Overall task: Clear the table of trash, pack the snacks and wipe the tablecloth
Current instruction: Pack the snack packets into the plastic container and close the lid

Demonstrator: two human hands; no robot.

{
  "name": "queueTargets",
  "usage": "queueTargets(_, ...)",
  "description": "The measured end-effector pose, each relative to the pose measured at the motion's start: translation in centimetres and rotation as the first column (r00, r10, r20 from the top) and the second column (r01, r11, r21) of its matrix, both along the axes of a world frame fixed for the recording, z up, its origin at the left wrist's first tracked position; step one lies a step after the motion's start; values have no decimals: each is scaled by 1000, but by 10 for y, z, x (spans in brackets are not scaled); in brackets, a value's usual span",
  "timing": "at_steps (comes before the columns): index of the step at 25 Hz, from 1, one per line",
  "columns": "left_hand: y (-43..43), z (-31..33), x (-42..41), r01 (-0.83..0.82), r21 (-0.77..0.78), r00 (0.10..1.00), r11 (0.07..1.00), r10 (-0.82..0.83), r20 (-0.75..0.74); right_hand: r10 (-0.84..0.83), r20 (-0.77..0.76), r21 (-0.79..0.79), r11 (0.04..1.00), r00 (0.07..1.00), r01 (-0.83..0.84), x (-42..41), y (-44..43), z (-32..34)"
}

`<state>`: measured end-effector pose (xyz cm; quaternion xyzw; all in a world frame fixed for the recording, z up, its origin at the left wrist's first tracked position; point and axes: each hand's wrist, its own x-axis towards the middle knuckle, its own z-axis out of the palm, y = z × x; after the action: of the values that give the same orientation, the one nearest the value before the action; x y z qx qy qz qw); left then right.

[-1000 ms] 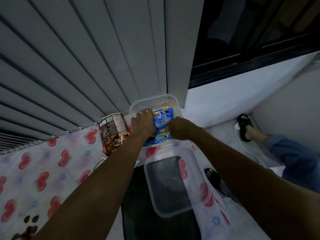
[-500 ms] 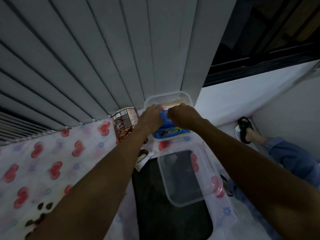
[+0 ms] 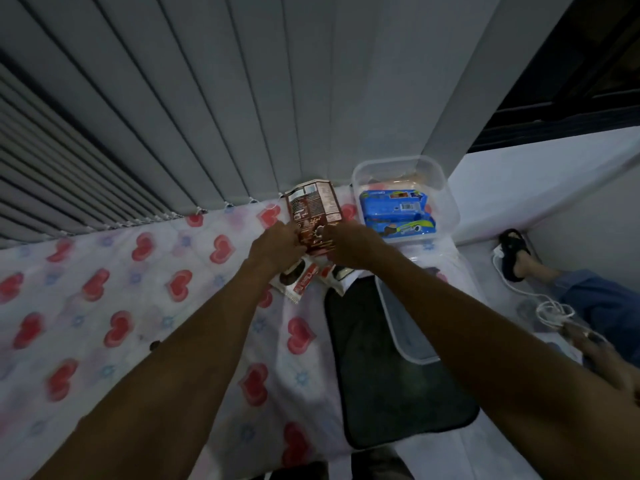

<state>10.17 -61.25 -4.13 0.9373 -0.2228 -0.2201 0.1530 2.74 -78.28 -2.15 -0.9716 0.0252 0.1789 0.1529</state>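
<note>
A brown snack packet (image 3: 313, 211) stands against the wall on the heart-print tablecloth (image 3: 114, 296). My left hand (image 3: 277, 245) grips its lower left edge and my right hand (image 3: 349, 245) grips its lower right edge. To its right a clear plastic container (image 3: 446, 199) holds two blue cookie packs (image 3: 396, 211). Under my hands lie two white-and-red cookie packets (image 3: 298, 282). The container's clear lid (image 3: 401, 327) lies near the table's right edge, partly hidden by my right forearm.
A dark mat (image 3: 391, 382) lies over the table's right end. Grey slatted blinds (image 3: 173, 116) back the table. On the floor at the right are another person's sandalled foot (image 3: 516, 254), a hand and a white cable (image 3: 550, 310).
Both hands left the blue packs in the container and moved left onto the brown packet. My view shifted left, showing more tablecloth.
</note>
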Motion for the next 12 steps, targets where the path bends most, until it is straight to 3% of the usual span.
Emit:
queueTargets(4,19,-27,-25,49,69,994,996,-41,-106,-119,-83,-93,989,989,111,-24,13,-36)
queueTargets(12,16,-54,-48,12,107,1000,994,-12,-3,-176,-118,-169,973,977,155,-47,16,-55)
